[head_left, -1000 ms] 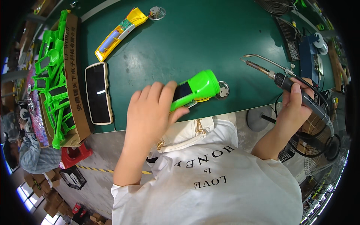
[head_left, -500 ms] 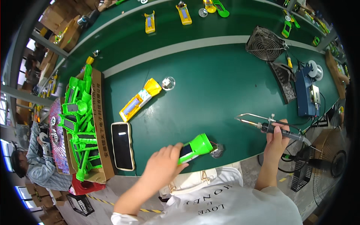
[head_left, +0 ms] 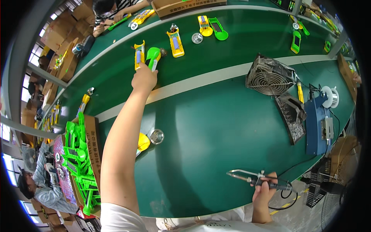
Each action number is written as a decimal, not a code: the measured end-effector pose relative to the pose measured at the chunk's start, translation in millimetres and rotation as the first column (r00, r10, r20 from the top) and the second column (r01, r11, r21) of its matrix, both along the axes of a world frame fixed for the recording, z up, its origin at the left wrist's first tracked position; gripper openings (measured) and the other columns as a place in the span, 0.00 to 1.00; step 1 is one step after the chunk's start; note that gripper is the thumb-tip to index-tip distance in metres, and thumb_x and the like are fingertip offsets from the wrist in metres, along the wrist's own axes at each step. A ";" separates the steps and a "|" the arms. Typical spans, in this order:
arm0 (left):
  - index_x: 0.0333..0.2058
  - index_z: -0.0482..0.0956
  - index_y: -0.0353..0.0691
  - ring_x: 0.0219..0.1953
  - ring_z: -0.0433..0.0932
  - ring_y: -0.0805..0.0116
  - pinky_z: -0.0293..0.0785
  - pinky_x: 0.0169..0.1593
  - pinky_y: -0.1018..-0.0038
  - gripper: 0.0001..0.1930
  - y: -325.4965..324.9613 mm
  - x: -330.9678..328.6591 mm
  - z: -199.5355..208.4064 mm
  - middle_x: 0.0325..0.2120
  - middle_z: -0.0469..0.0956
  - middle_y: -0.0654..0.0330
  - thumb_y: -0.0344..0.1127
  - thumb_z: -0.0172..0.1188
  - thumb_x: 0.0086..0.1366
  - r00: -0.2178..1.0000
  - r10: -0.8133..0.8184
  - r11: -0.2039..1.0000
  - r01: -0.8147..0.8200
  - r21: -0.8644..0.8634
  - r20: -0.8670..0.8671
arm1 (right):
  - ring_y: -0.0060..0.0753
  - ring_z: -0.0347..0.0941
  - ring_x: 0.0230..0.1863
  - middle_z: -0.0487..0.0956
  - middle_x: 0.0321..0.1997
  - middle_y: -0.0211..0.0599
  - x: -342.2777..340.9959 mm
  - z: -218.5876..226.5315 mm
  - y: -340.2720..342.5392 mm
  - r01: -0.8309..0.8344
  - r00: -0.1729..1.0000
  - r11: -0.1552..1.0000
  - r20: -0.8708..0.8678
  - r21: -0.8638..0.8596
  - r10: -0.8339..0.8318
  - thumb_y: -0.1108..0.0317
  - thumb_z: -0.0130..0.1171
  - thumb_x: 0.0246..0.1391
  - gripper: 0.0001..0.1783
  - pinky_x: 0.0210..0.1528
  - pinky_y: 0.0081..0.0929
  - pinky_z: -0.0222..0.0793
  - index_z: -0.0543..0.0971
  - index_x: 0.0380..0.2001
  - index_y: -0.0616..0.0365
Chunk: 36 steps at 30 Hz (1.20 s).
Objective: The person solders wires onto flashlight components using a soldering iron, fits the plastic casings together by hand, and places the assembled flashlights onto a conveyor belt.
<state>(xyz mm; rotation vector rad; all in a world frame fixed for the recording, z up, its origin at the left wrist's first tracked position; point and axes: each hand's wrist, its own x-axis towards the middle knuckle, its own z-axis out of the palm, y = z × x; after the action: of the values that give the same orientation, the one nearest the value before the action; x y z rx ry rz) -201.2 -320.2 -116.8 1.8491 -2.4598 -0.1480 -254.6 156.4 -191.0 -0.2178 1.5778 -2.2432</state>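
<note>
The person's left arm is stretched far out across the green desk [head_left: 216, 127], and the left hand [head_left: 143, 79] sits at about eleven o'clock in the view, its grip pinched around the green flashlight body [head_left: 154, 57], which lies on the upper band of the desk beyond the pale stripe [head_left: 201, 80]. Just beside that green piece, at its nine o'clock, lies a yellow flashlight part [head_left: 138, 55], and another yellow part [head_left: 175, 40] rests near its two o'clock. The right hand [head_left: 264, 191] is down at five o'clock near the desk's front edge, fingers wrapped tight around the dark handle of a soldering iron [head_left: 255, 179], whose metal tip points toward nine o'clock above the desk surface. Under the outstretched forearm, roughly at the centre-left, a yellow piece [head_left: 143, 141] and a round silver reflector [head_left: 156, 136] lie touching or nearly so. At eight o'clock a cardboard box [head_left: 92, 139] holds a heap of green plastic shells [head_left: 79, 158]. Over at two o'clock stands a small grey fan [head_left: 270, 74], with a blue soldering station [head_left: 316, 123] at three o'clock and a solder spool [head_left: 329, 96] just beside it.
</note>
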 end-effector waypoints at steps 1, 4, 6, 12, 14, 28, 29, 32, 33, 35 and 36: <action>0.49 0.56 0.32 0.40 0.73 0.56 0.71 0.40 0.65 0.31 -3.6 -9.2 -6.1 0.40 0.71 0.47 0.48 0.54 0.55 1.000 -0.007 1.000 0.007 0.003 0.004 | 0.20 0.59 0.23 0.61 0.27 0.28 -0.5 1.7 2.4 -0.010 1.000 0.999 -0.012 0.033 0.010 0.68 0.51 0.45 0.09 0.28 0.19 0.63 0.63 0.26 0.58; 0.49 0.57 0.34 0.44 0.71 0.58 0.70 0.42 0.65 0.33 7.2 -39.1 -18.9 0.43 0.67 0.52 0.50 0.57 0.52 0.978 0.108 0.970 -0.065 -0.236 0.176 | 0.19 0.58 0.23 0.60 0.24 0.27 -5.8 13.0 -4.1 -0.017 0.998 0.996 -0.058 0.083 0.022 0.64 0.50 0.44 0.10 0.28 0.18 0.62 0.62 0.25 0.56; 0.48 0.58 0.34 0.43 0.71 0.59 0.69 0.42 0.65 0.33 9.4 -57.8 -12.3 0.43 0.68 0.52 0.51 0.58 0.51 0.982 -0.099 0.914 0.153 -0.376 0.159 | 0.17 0.58 0.28 0.60 0.24 0.25 -6.3 24.8 -4.3 -0.069 0.998 0.992 0.006 0.102 0.068 0.54 0.57 0.42 0.21 0.33 0.14 0.55 0.59 0.26 0.54; 0.43 0.61 0.34 0.42 0.72 0.59 0.71 0.41 0.66 0.31 -7.7 -129.8 -17.3 0.39 0.70 0.51 0.52 0.59 0.49 0.991 -0.117 0.975 0.126 -0.185 0.059 | 0.17 0.58 0.26 0.60 0.24 0.26 -2.1 35.0 -5.6 -0.038 0.997 0.973 0.076 0.229 0.021 0.47 0.60 0.38 0.27 0.30 0.15 0.56 0.58 0.25 0.54; 0.42 0.61 0.33 0.41 0.73 0.57 0.73 0.39 0.66 0.29 -17.6 -137.0 -22.7 0.37 0.72 0.50 0.47 0.60 0.49 0.995 -0.097 0.987 0.092 -0.134 -0.030 | 0.17 0.58 0.26 0.60 0.23 0.26 -3.1 34.5 -5.9 -0.062 0.994 0.967 0.107 0.247 0.037 0.47 0.60 0.38 0.27 0.29 0.14 0.57 0.58 0.25 0.54; 0.47 0.54 0.34 0.36 0.73 0.43 0.69 0.39 0.61 0.26 103.9 22.3 48.0 0.31 0.72 0.39 0.30 0.56 0.51 0.755 -0.463 0.872 0.480 -0.090 -0.464 | 0.23 0.64 0.23 0.61 0.24 0.29 -5.5 13.5 -0.1 0.004 0.999 1.000 -0.039 0.008 -0.004 0.55 0.53 0.46 0.19 0.21 0.21 0.66 0.59 0.29 0.56; 0.47 0.53 0.35 0.35 0.73 0.43 0.69 0.38 0.61 0.26 122.4 38.8 48.9 0.30 0.72 0.40 0.29 0.56 0.52 0.744 -0.461 0.860 0.509 -0.037 -0.484 | 0.22 0.64 0.24 0.62 0.25 0.29 -6.4 9.5 2.0 0.013 0.998 1.000 -0.069 0.014 -0.012 0.56 0.52 0.47 0.17 0.21 0.20 0.65 0.59 0.29 0.56; 0.48 0.53 0.37 0.37 0.72 0.44 0.67 0.40 0.63 0.26 168.6 80.6 38.1 0.31 0.71 0.43 0.31 0.55 0.53 0.795 -0.349 0.868 0.474 0.149 -0.497 | 0.20 0.61 0.20 0.62 0.24 0.30 -7.9 30.1 -10.8 -0.028 0.999 1.000 0.025 0.000 0.028 0.51 0.54 0.45 0.22 0.21 0.15 0.59 0.60 0.26 0.57; 0.48 0.53 0.36 0.37 0.71 0.43 0.67 0.40 0.63 0.26 186.3 90.6 40.0 0.32 0.71 0.41 0.32 0.56 0.54 0.810 -0.343 0.872 0.463 0.159 -0.475 | 0.20 0.62 0.20 0.62 0.23 0.29 -7.4 32.3 -14.8 0.034 0.999 0.999 0.039 -0.032 -0.033 0.51 0.54 0.45 0.21 0.19 0.16 0.61 0.60 0.26 0.56; 0.47 0.54 0.32 0.38 0.71 0.44 0.68 0.40 0.61 0.27 211.9 108.2 26.6 0.35 0.69 0.40 0.32 0.57 0.53 0.822 -0.380 0.858 0.484 0.169 -0.424 | 0.21 0.63 0.19 0.62 0.23 0.29 -5.1 33.0 -15.3 0.095 0.995 0.994 0.049 -0.060 -0.092 0.51 0.54 0.45 0.21 0.17 0.17 0.63 0.60 0.26 0.56; 0.47 0.54 0.32 0.41 0.70 0.45 0.67 0.43 0.62 0.27 224.3 112.4 25.9 0.38 0.68 0.41 0.32 0.57 0.52 0.840 -0.355 0.865 0.462 0.198 -0.411 | 0.21 0.64 0.19 0.62 0.23 0.29 -6.3 32.5 -14.1 0.075 0.996 0.994 0.051 -0.077 -0.071 0.52 0.54 0.45 0.21 0.18 0.18 0.65 0.60 0.26 0.56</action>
<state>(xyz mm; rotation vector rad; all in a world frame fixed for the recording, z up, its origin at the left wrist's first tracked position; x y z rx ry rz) -88.8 -95.9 -90.9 1.1753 -2.6158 -0.8346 -260.9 142.3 -158.5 -0.1285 1.4976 -2.3509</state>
